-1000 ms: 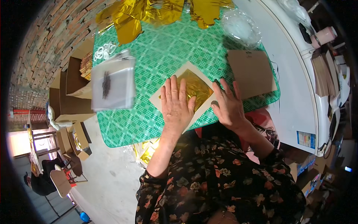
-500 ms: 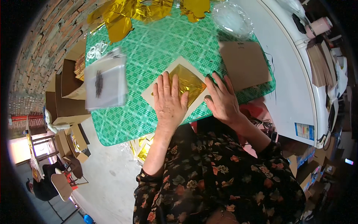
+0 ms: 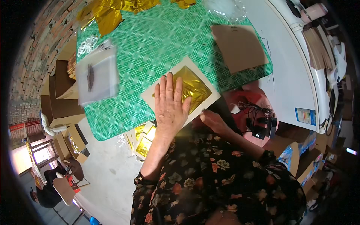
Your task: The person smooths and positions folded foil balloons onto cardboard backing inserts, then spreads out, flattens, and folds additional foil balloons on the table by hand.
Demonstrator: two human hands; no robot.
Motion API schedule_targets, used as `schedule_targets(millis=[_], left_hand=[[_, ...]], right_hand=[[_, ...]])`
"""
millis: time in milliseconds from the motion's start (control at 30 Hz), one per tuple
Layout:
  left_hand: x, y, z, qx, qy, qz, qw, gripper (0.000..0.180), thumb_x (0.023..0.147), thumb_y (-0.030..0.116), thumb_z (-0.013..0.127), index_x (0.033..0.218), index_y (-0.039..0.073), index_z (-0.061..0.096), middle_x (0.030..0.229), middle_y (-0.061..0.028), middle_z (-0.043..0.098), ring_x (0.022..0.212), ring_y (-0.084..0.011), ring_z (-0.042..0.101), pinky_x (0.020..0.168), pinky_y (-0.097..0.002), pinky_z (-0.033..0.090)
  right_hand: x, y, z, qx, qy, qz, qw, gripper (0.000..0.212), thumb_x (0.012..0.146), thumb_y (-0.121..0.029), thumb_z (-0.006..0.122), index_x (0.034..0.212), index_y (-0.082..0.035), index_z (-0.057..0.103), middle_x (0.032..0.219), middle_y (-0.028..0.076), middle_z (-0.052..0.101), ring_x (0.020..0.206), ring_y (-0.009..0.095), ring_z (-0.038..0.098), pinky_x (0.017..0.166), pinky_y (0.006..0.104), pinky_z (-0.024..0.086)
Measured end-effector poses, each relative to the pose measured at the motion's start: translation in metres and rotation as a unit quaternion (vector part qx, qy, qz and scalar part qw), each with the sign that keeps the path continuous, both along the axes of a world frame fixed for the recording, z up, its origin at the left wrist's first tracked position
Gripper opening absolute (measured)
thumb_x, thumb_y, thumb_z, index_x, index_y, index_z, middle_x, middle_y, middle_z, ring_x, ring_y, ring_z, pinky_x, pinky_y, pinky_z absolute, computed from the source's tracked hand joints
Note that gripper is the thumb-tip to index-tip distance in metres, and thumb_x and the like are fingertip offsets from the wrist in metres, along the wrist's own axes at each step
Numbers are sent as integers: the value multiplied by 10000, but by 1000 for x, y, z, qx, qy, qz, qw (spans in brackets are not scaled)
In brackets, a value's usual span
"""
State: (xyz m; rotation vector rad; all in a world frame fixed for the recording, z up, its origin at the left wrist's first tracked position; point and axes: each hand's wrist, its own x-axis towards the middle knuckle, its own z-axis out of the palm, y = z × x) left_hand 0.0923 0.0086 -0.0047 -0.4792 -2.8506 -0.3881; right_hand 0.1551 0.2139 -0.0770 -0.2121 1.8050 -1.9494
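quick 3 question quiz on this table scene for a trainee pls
1. True or false: the left hand lies flat on the gold foil and its cream card.
2. Where is the right hand? A) on the brown cardboard sheet B) at the table edge by the card's near corner
3. What colour is the checked tablecloth?

Key: 1 true; 2 B; 3 green.

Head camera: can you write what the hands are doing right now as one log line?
left hand: flat on gold foil and cream card | right hand: at card's near edge | surface: green checked table
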Motion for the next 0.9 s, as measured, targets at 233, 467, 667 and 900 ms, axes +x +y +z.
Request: schedule_targets(millis=[233,467,667,900], left_hand=[[14,-2,-3,-28,-38,1,999,651,1033,426,471,1557,52,378,1654,-205,246,1542,-377,198,1257,-505,149],[23,-3,5,10,-110,-3,994,607,1093,399,279,1620,102,244,1700,-156,130,1580,-301,61,1283,-434,7],[13,-30,24,196,-34,13,980,695,983,326,614,1563,52,348,1608,-236,315,1483,-433,301,1208,-533,265],[-82,-186,20,89,244,240,935,453,881,188,746,1287,23,632,1336,-221,584,1203,-419,543,1042,-480,451]], right_hand=[[-6,-40,-45,122,303,-3,945,616,1061,-211,508,1567,52,274,1628,234,297,1512,340,302,1246,415,247],[2,-37,-7,175,227,21,958,677,917,78,480,1557,84,259,1560,278,391,1464,357,384,1219,405,304],[-5,-39,36,80,20,-35,996,531,1068,-242,508,1492,59,402,1468,173,503,1327,253,501,1121,347,380],[-9,-16,33,118,223,-57,966,438,1035,-143,571,1408,76,500,1307,198,591,1208,277,577,1047,372,455]])
